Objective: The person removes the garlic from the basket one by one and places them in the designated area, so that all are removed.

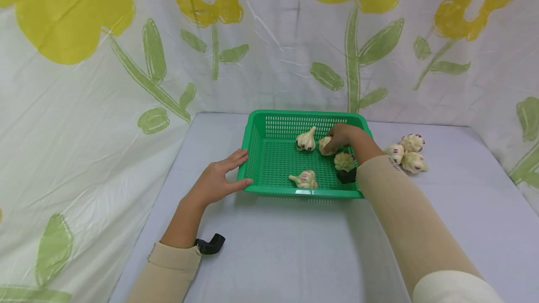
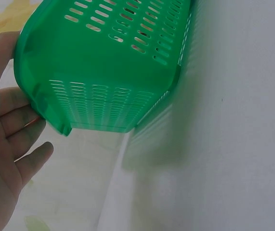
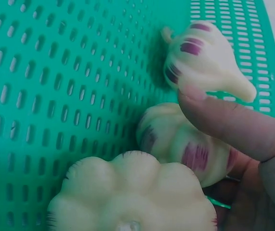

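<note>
A green slotted plastic basket (image 1: 290, 191) sits on the table with several garlic bulbs inside. My right hand (image 1: 346, 135) reaches in over the right side and holds one garlic bulb (image 3: 185, 144) between thumb and fingers, low near the basket floor. Close by are a second bulb (image 1: 305, 139) with its stem up and a third bulb (image 1: 345, 160) at the wrist. Another garlic bulb (image 1: 306, 179) lies on its side by the near wall. My left hand (image 1: 215, 177) touches the basket's left rim, thumb and fingers spread and fairly straight.
Right of the basket, garlic bulbs (image 1: 413, 162) lie in a small cluster on the white tabletop (image 1: 294, 251). A white curtain (image 1: 269, 60) with yellow flowers hangs behind and at the sides. Black wrist mounts (image 1: 212, 244) stick out from both sleeves.
</note>
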Demonstrator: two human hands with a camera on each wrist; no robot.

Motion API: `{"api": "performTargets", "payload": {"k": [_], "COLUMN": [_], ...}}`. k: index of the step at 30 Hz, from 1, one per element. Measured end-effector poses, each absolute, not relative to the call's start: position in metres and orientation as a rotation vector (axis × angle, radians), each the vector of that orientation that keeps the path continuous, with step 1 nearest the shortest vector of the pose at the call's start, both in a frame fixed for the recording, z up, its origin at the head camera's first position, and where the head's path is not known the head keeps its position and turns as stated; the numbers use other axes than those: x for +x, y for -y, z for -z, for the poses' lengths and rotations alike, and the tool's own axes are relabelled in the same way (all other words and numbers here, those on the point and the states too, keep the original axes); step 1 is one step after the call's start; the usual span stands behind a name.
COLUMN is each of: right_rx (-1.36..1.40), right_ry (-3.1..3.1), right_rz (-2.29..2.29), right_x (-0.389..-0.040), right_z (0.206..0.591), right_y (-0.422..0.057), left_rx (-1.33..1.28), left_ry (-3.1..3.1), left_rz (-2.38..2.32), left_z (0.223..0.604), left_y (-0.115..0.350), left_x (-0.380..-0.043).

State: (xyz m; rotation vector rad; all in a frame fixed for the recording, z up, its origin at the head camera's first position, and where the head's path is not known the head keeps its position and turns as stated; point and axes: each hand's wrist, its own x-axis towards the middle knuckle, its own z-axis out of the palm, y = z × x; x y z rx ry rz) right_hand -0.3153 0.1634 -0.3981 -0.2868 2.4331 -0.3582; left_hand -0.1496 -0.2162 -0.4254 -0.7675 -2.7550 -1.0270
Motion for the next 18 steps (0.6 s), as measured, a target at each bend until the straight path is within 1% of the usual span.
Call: {"api": "performTargets", "payload": {"k": [18], "right_rx": [-0.465], "right_ry": [-2.380], "right_rz": [0.270], "right_x": [-0.3164], "right_z": [0.3963], "right_y": [-0.1649], "left_rx": [-0.750], "left_ry": [2.754], "left_rz": [1.033], "left_z": [0.4250], "left_y": [0.2154], "left_x": [-0.1499]}}
